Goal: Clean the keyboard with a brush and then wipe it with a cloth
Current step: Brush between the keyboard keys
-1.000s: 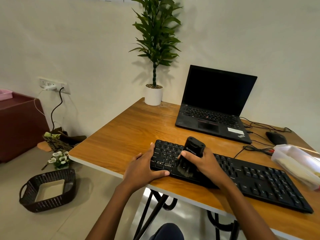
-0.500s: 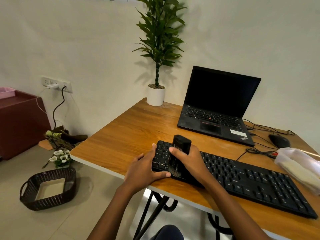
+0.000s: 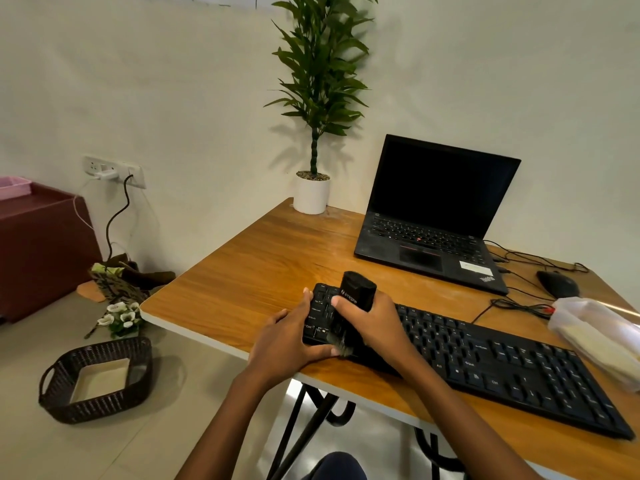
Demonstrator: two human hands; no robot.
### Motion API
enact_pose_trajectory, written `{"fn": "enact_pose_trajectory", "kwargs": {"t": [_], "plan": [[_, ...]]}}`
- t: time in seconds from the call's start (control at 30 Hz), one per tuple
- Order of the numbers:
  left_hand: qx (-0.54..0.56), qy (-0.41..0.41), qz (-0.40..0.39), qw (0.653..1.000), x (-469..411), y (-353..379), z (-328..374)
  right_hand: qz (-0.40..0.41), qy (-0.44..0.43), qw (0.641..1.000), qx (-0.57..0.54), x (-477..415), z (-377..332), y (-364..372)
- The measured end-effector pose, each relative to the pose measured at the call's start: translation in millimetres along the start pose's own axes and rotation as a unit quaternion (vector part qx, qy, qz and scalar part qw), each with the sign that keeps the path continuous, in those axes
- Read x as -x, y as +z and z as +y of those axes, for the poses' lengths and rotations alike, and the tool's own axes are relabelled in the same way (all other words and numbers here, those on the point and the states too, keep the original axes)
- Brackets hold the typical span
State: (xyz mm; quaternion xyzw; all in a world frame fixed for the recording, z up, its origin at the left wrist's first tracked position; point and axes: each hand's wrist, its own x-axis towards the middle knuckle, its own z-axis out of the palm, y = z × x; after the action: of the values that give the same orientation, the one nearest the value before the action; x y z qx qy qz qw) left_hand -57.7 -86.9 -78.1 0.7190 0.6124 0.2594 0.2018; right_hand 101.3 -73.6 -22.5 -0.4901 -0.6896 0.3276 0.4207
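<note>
R hand (image 3: 375,329) grips brush (image 3: 357,292), bristles down on keyboard (image 3: 502,370) left end, by table (image 3: 242,289) front edge. L hand (image 3: 289,342) clamps that end. Risk: hard stroke + L grip slip = keyboard skids off edge.

Wooden table (image 3: 242,265) standing against white wall. Black laptop (image 3: 433,223) sitting open at far side, screen dark. Potted plant (image 3: 311,194) in white pot standing at far left corner, near laptop. Black mouse (image 3: 557,285) lying right of laptop, black cables (image 3: 516,303) trailing beside it. Off table, left: wall socket (image 3: 114,169) carrying white charger (image 3: 107,174), black cord (image 3: 116,220) hanging down. Maroon cabinet (image 3: 41,251) sitting left of socket, pink tray (image 3: 14,187) resting on top. Dark wicker basket (image 3: 104,408) sitting on floor, white flowers (image 3: 119,317) lying just behind it, patterned bag (image 3: 114,282) lying near wall.
</note>
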Motion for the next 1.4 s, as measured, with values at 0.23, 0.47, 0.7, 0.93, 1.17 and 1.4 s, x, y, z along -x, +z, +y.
{"fn": "enact_pose_trajectory", "kwargs": {"t": [0.23, 0.47, 0.7, 0.93, 1.17, 1.4], "plan": [[0.000, 0.008, 0.008, 1.000, 2, -1, 3, 0.142, -0.004, 0.988, 0.067, 6, -1, 12], [0.006, -0.006, 0.004, 1.000, 1, -1, 2, 0.221, 0.021, 0.970, 0.096, -3, -3, 14], [-0.013, 0.025, 0.013, 1.000, 3, -2, 5, 0.192, -0.007, 0.978, 0.083, 24, -5, 24], [-0.003, 0.002, 0.006, 1.000, 2, -1, 3, 0.277, -0.002, 0.955, 0.104, 6, -4, 25], [-0.010, 0.009, 0.008, 1.000, 0, -1, 0, 0.166, 0.037, 0.981, 0.096, 17, -7, 14], [-0.012, 0.016, 0.012, 1.000, 3, -2, 4, 0.231, 0.011, 0.967, 0.103, 15, -9, 24]]}}
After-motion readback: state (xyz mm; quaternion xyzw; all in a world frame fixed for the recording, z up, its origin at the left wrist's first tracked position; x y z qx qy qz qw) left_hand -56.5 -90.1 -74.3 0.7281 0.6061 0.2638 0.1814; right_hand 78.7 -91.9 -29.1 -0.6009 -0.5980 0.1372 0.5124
